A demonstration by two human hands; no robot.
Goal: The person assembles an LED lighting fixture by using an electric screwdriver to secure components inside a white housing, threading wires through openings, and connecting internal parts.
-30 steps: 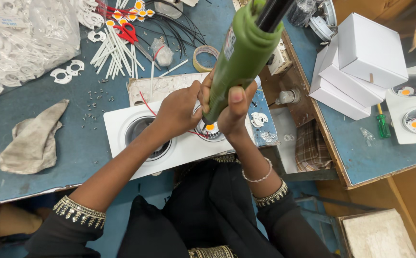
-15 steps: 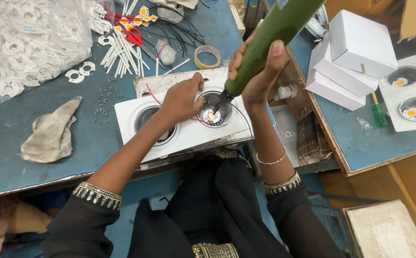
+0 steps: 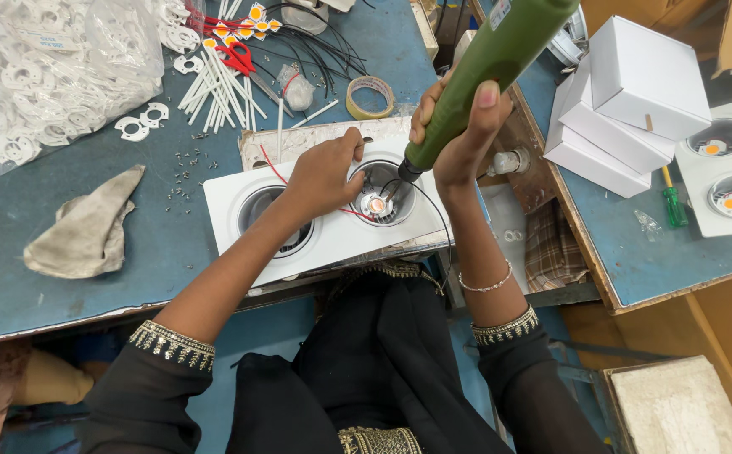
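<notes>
A white twin-socket light housing [image 3: 332, 240] lies on the blue table [image 3: 13, 210] in front of me. My left hand [image 3: 324, 172] rests on its top between the two round openings, fingers reaching into the right one. My right hand [image 3: 458, 134] grips a green electric screwdriver [image 3: 488, 71], tilted, its tip down inside the right opening at a small orange LED chip [image 3: 376, 204]. Red and black wires run from that opening.
A bag of white plastic rings [image 3: 42, 71] sits far left, a grey rag [image 3: 88, 227] nearer. White sticks, red scissors [image 3: 240, 59], tape roll [image 3: 370, 97] and loose screws lie behind. White boxes [image 3: 635, 101], a green-handled screwdriver [image 3: 673, 202] and another housing [image 3: 731, 168] are right.
The view has shifted, so the housing sits lower and more to the right. The green screwdriver stays tilted with its tip in the right opening; my left hand stays on the housing.
</notes>
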